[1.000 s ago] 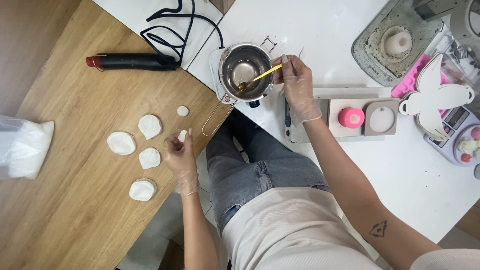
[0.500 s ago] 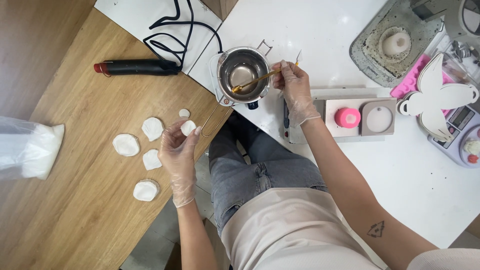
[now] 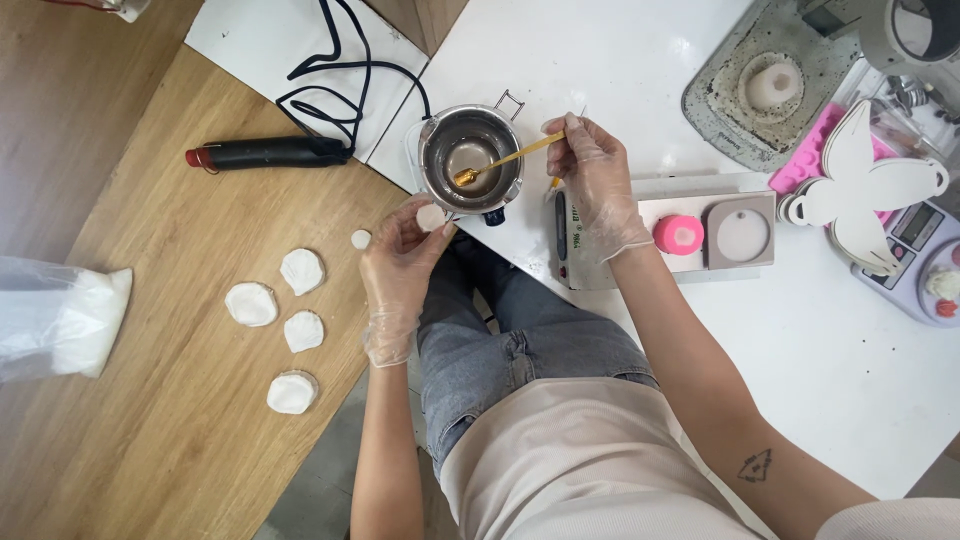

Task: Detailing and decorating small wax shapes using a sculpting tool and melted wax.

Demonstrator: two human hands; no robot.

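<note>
Two gloved hands: I work both at the seam where the wooden table (image 3: 150, 400) meets the white table (image 3: 620, 60).
Left hand (image 3: 400, 275): fingers curled closed around a small white disc (image 3: 432, 217), pinched at the fingertips and raised just beside the pot's near rim; I judge it held there so it sits within reach of the stick.
Right hand (image 3: 595, 185): thumb and forefinger closed on the upper end of a thin yellow stick (image 3: 505, 160), the other fingers loosely bent.
Stick: slanted down into the metal pot (image 3: 470, 160), its lower tip in the amber liquid at the bottom; the slant keeps my hand clear of the rim.
Pot: stands on the white table near its edge, wire handle pointing away from me.
Shell-shaped white pieces (image 3: 285, 320): four lie spread on the wooden table, apart from each other, left of my left hand; a smaller round piece (image 3: 360, 239) lies nearer the hand.
Black heat tool (image 3: 265, 153): lies on the wood, cord looping onto a white sheet.
Clear bag (image 3: 55, 320): at the far left edge, white contents.
Pink round piece (image 3: 678, 235): on a grey tray, right of my right hand.
Obstruction: nothing lies between disc and pot.
</note>
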